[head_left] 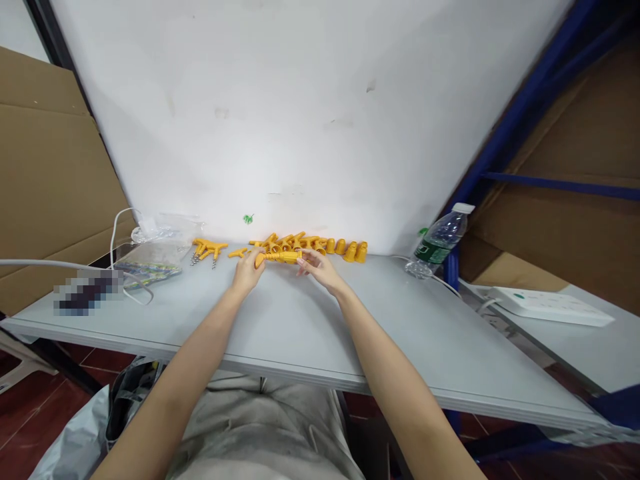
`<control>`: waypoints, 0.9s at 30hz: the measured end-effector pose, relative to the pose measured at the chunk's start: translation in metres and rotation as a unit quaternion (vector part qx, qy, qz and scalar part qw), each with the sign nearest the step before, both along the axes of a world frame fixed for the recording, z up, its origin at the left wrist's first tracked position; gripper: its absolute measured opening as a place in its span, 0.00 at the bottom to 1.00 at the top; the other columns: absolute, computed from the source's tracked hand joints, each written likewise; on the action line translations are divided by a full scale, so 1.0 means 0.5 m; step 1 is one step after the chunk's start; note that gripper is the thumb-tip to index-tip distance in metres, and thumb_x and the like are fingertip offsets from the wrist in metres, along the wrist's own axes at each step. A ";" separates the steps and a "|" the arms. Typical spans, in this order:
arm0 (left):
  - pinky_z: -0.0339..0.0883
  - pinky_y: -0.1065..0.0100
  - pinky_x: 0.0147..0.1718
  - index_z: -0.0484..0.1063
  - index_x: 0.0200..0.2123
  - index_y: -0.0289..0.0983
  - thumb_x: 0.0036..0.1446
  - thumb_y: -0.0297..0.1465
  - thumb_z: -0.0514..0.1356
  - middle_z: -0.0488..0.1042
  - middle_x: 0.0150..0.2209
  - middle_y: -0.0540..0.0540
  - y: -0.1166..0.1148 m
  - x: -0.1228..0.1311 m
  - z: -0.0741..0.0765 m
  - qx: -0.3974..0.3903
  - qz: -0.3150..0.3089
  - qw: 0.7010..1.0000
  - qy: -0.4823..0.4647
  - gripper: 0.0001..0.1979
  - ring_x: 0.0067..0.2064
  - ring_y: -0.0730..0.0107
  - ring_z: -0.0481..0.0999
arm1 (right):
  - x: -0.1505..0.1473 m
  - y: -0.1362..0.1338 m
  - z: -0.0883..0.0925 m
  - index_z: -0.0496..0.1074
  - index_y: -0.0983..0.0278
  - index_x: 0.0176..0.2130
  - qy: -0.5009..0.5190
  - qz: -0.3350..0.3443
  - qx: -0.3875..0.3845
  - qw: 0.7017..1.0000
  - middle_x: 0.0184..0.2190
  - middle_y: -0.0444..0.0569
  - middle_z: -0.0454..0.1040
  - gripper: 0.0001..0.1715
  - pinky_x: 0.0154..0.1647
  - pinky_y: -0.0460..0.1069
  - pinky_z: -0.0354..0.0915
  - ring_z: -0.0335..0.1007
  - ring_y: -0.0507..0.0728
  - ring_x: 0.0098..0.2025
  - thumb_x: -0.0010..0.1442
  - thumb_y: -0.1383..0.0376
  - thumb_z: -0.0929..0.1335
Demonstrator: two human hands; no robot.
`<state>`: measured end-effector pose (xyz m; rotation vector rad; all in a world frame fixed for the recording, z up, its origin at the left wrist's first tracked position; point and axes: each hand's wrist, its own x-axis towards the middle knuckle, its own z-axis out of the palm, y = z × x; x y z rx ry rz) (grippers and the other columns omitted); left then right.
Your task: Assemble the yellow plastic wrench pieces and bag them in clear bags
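Observation:
A yellow plastic corkscrew [281, 257] lies level between my two hands, just above the table. My left hand [247, 270] is closed around its handle end. At the other end, the cup-shaped part sits in the fingers of my right hand [320, 267]. Behind my hands, along the wall, lie several yellow corkscrew parts [305, 241], some hidden by my fingers. To their right stand several yellow cups [356, 252]. Further left are several yellow handles [210, 247] with metal spirals pointing down toward the table.
On the grey table [295, 327], a clear plastic bag [155, 250], white cables and a blurred dark object [90, 293] occupy the left. A water bottle [440, 243] stands at the right, near a blue rack post. A white power strip [550, 307] rests on the neighbouring shelf.

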<state>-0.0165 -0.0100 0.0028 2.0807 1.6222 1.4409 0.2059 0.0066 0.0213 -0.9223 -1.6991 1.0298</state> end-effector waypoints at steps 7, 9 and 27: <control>0.67 0.64 0.46 0.71 0.45 0.39 0.57 0.27 0.57 0.77 0.44 0.45 -0.002 0.008 -0.004 0.034 -0.021 0.999 0.025 0.12 0.44 0.64 0.75 | -0.024 -0.002 -0.005 0.63 0.60 0.19 0.000 -0.092 -0.057 0.994 0.10 0.45 0.65 0.37 0.16 0.48 0.59 0.57 0.51 0.13 0.50 0.31 0.62; 0.67 0.64 0.47 0.71 0.45 0.39 0.57 0.27 0.57 0.77 0.44 0.45 -0.002 0.009 -0.003 0.034 -0.020 0.999 0.021 0.12 0.46 0.63 0.75 | -0.022 -0.003 -0.001 0.65 0.61 0.20 -0.006 -0.099 -0.074 0.992 0.10 0.46 0.65 0.38 0.15 0.48 0.58 0.58 0.51 0.12 0.52 0.31 0.59; 0.67 0.66 0.41 0.70 0.45 0.40 0.57 0.31 0.60 0.76 0.42 0.47 -0.010 0.006 0.006 -0.007 -0.025 1.000 -0.005 0.11 0.37 0.67 0.75 | -0.016 -0.009 0.007 0.70 0.64 0.34 0.003 -0.032 -0.043 0.999 0.22 0.46 0.74 0.34 0.22 0.48 0.62 0.67 0.52 0.18 0.50 0.36 0.67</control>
